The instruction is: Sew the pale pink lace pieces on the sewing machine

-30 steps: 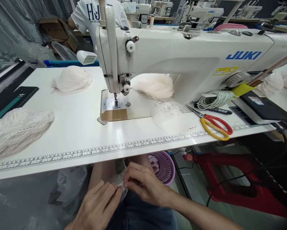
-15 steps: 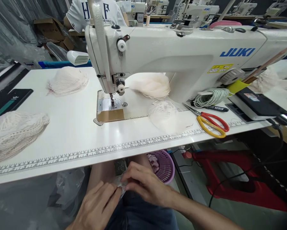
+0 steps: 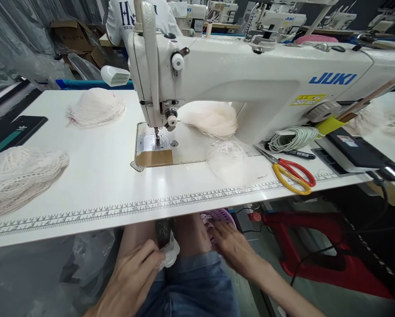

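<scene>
Over my lap, my left hand (image 3: 136, 273) is closed on a small white lace-edged fabric piece (image 3: 171, 252), which sticks out past the fingertips. My right hand (image 3: 232, 246) is at the purple basket (image 3: 224, 215) below the table edge. Its fingers are stretched out and reach down over the pale scraps (image 3: 206, 218) in the basket; the fingertips are partly hidden. Above on the table stands a white sewing machine (image 3: 237, 66), its presser foot (image 3: 157, 138) over the needle plate with no fabric under it.
Scissors with red and yellow handles (image 3: 291, 175) lie right of a sheer white fabric piece (image 3: 232, 163). Lace stacks (image 3: 22, 178) and pale fabric pieces (image 3: 96, 108) rest on the left. A phone (image 3: 17, 134) lies near them. A red stool (image 3: 329, 259) stands at lower right.
My right hand has left the fabric piece and moved right to the basket. My left hand keeps the piece, which now shows more openly. The view has shifted slightly.
</scene>
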Available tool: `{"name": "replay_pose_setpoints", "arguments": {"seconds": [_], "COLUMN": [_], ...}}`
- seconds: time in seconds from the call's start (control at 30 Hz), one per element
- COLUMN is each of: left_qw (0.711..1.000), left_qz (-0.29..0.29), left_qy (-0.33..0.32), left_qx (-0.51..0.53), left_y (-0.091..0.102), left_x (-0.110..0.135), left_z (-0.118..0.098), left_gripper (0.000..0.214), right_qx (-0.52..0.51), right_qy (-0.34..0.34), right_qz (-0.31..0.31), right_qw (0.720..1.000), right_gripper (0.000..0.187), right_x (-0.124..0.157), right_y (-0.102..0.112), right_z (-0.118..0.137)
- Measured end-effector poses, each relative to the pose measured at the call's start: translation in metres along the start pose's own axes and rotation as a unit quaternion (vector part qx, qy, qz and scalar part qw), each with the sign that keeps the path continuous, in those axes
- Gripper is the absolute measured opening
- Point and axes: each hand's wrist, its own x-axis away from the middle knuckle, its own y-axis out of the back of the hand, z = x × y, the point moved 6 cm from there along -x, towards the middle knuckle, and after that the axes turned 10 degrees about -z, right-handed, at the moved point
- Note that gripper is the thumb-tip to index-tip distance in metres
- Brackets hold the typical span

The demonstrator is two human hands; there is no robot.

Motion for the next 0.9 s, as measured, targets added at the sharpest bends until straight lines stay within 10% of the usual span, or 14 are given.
{"name": "replay_pose_setpoints", "arguments": {"seconds": [0.13, 0.33, 0.5, 0.9], "left_qw": [0.970, 0.845, 0.742, 0.754], "left_qz": [0.125, 0.190, 0.163, 0.143], "left_qy": [0.204, 0.446, 0.545, 0.544], "left_qx": [0.055, 0.227, 0.355, 0.340], "left_y": [-0.007, -0.003, -0.008, -0.005], "left_x": [-0.005, 0.016, 0.044, 0.056], "left_z": [0.011, 0.029, 0.037, 0.043], "left_gripper": [0.016, 0.026, 0.043, 0.052], "right_qx": [-0.291, -0.555, -0.659, -0.662], "right_qy": [0.084, -0.050, -0.105, -0.111], "right_qz": [0.065, 0.210, 0.286, 0.341], "right_qw": [0.951, 0.804, 0.688, 0.658], "right_gripper": [0.083, 0.026, 0.043, 0.040], "right_x": [-0.020, -0.045, -0.036, -0.042], "right_y": [0.006, -0.029, -0.038, -0.037], "right_z": [0.060, 0.074, 0.070, 0.086]}}
